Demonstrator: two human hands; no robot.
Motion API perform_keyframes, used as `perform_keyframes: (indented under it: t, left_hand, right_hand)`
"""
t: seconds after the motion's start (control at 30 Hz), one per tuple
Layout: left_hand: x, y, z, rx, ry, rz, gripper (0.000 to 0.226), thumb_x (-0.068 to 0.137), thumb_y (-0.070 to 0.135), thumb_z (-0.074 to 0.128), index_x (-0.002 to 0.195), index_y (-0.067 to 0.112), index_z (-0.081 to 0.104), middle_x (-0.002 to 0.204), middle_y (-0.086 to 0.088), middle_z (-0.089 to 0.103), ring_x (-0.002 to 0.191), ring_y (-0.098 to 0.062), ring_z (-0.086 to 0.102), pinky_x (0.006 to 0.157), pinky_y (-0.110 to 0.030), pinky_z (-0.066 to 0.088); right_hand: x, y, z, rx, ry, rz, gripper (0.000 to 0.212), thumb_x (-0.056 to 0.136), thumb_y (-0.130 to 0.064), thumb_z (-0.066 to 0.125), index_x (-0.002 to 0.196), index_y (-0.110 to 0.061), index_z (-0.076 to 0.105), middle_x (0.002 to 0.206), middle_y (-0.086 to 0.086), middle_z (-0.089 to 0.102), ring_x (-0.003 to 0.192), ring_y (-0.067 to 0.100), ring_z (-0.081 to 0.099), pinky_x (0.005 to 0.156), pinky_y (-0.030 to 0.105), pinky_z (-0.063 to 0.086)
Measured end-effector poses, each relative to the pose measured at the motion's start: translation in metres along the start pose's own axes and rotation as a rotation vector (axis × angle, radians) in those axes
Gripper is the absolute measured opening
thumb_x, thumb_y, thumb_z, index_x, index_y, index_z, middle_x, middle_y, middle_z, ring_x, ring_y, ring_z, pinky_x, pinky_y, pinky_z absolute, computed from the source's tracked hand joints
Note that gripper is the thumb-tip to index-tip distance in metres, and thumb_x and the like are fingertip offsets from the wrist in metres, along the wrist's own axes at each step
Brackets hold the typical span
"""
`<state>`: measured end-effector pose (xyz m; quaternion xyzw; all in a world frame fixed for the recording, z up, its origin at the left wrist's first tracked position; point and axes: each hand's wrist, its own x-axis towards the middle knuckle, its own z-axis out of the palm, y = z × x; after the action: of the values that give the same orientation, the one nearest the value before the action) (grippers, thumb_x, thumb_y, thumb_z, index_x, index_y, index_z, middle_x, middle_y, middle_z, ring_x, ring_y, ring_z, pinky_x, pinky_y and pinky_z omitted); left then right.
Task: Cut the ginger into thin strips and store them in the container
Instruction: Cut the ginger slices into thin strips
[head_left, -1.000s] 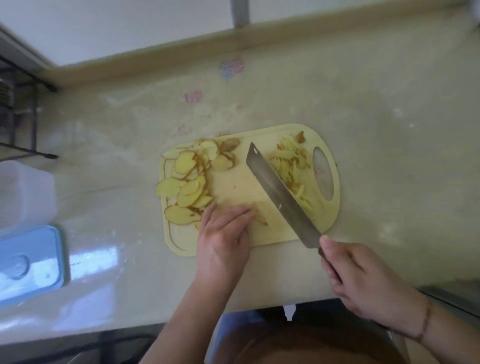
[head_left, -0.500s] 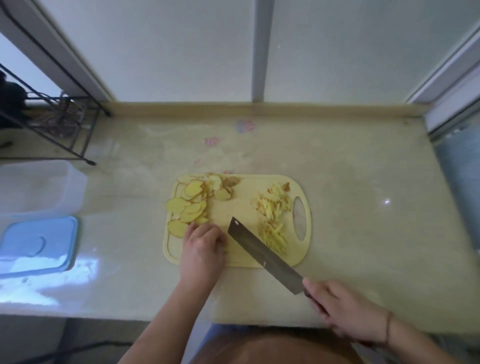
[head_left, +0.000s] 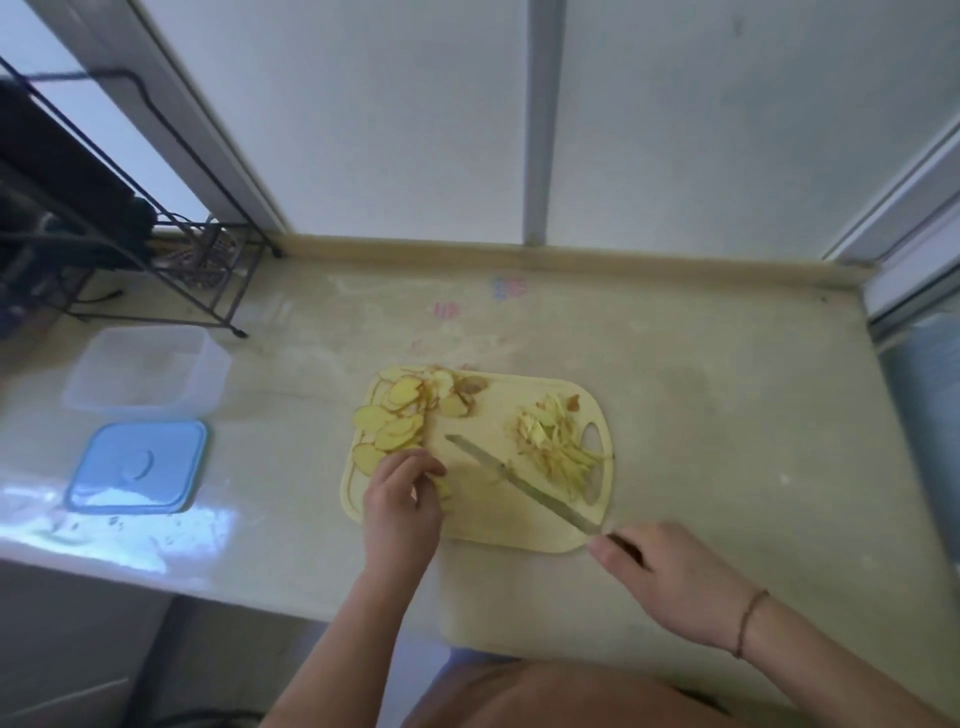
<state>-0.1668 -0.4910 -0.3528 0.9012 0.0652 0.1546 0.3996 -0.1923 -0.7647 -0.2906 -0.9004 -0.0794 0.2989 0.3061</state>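
Note:
A pale yellow cutting board (head_left: 483, 514) lies on the counter. Several ginger slices (head_left: 400, 415) are heaped on its left part, and a pile of thin ginger strips (head_left: 556, 447) sits by the handle hole on the right. My left hand (head_left: 402, 499) is on the board's front left, fingers curled over a few ginger slices. My right hand (head_left: 670, 582) grips the handle of a cleaver (head_left: 519, 486), whose blade lies across the board between the two piles, seen edge-on. The clear container (head_left: 148, 374) stands at the far left, open.
A blue lid (head_left: 137, 467) lies in front of the container. A black wire rack (head_left: 104, 223) stands at the back left corner. The counter's front edge runs just below the board; its right end stops at a sliding door frame (head_left: 893, 291).
The camera tilted up, so more wall shows. The cleaver turned from flat-sided to edge-on and its tip moved toward my left hand, whose fingers curled over the slices.

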Motion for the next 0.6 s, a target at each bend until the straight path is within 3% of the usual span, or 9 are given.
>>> perform_keyframes:
  t: [0.1, 0.2, 0.27, 0.37, 0.47, 0.53, 0.6]
  left_hand:
    - [0.001, 0.002, -0.007, -0.086, 0.194, -0.186, 0.027, 0.079, -0.008, 0.051, 0.085, 0.012, 0.068, 0.091, 0.004, 0.062, 0.089, -0.011, 0.058, 0.080, -0.029, 0.048]
    - [0.000, 0.006, -0.002, -0.023, 0.106, -0.141, 0.026, 0.085, -0.013, 0.059, 0.093, 0.009, 0.069, 0.095, 0.003, 0.060, 0.091, -0.015, 0.057, 0.081, -0.030, 0.048]
    - [-0.002, 0.012, 0.006, -0.038, 0.058, -0.166, 0.022, 0.091, -0.008, 0.059, 0.096, 0.011, 0.070, 0.097, 0.004, 0.060, 0.092, -0.016, 0.058, 0.082, -0.031, 0.048]
    - [0.001, 0.021, 0.018, -0.106, 0.048, -0.254, 0.020, 0.093, -0.003, 0.059, 0.103, 0.012, 0.069, 0.098, 0.004, 0.064, 0.096, -0.016, 0.061, 0.086, -0.033, 0.049]
    - [0.001, 0.021, 0.035, 0.072, -0.196, -0.040, 0.017, 0.084, 0.012, 0.070, 0.101, 0.010, 0.072, 0.093, 0.000, 0.070, 0.091, -0.027, 0.064, 0.084, -0.040, 0.049]
    - [0.000, 0.021, 0.043, 0.089, -0.237, 0.031, 0.017, 0.081, 0.015, 0.070, 0.098, 0.012, 0.072, 0.088, 0.002, 0.069, 0.086, -0.026, 0.065, 0.080, -0.036, 0.050]
    - [0.002, 0.028, 0.039, -0.087, -0.095, -0.091, 0.018, 0.084, 0.001, 0.062, 0.096, 0.014, 0.066, 0.090, 0.006, 0.061, 0.087, -0.017, 0.058, 0.081, -0.020, 0.044]
  right_hand:
    - [-0.009, -0.003, 0.009, -0.271, 0.079, -0.035, 0.077, 0.072, -0.087, 0.003, 0.075, -0.024, 0.047, 0.064, -0.006, 0.047, 0.072, 0.016, 0.061, 0.063, 0.035, 0.041]
    - [-0.009, 0.002, 0.013, -0.414, 0.124, -0.031, 0.087, 0.065, -0.087, -0.011, 0.084, -0.028, 0.050, 0.075, -0.006, 0.054, 0.082, 0.016, 0.064, 0.065, 0.034, 0.042]
    - [-0.012, 0.009, 0.012, -0.366, 0.167, 0.022, 0.082, 0.066, -0.088, -0.005, 0.080, -0.028, 0.050, 0.076, -0.006, 0.059, 0.079, 0.014, 0.063, 0.065, 0.032, 0.044]
    - [-0.021, 0.018, 0.015, -0.070, 0.260, 0.048, 0.077, 0.072, -0.092, 0.011, 0.063, -0.024, 0.045, 0.056, -0.007, 0.052, 0.059, 0.009, 0.055, 0.055, 0.023, 0.036]
    - [-0.023, 0.022, 0.019, 0.158, 0.330, 0.071, 0.088, 0.064, -0.101, 0.018, 0.057, -0.017, 0.042, 0.048, -0.006, 0.045, 0.048, 0.010, 0.044, 0.051, 0.025, 0.033]
    - [-0.024, 0.019, 0.019, 0.114, 0.352, 0.083, 0.088, 0.064, -0.101, 0.016, 0.057, -0.017, 0.043, 0.048, -0.006, 0.046, 0.048, 0.011, 0.045, 0.051, 0.025, 0.033]
    - [-0.024, 0.013, 0.016, -0.061, 0.366, 0.094, 0.081, 0.070, -0.095, 0.009, 0.065, -0.023, 0.045, 0.055, -0.005, 0.055, 0.056, 0.011, 0.056, 0.055, 0.029, 0.038]
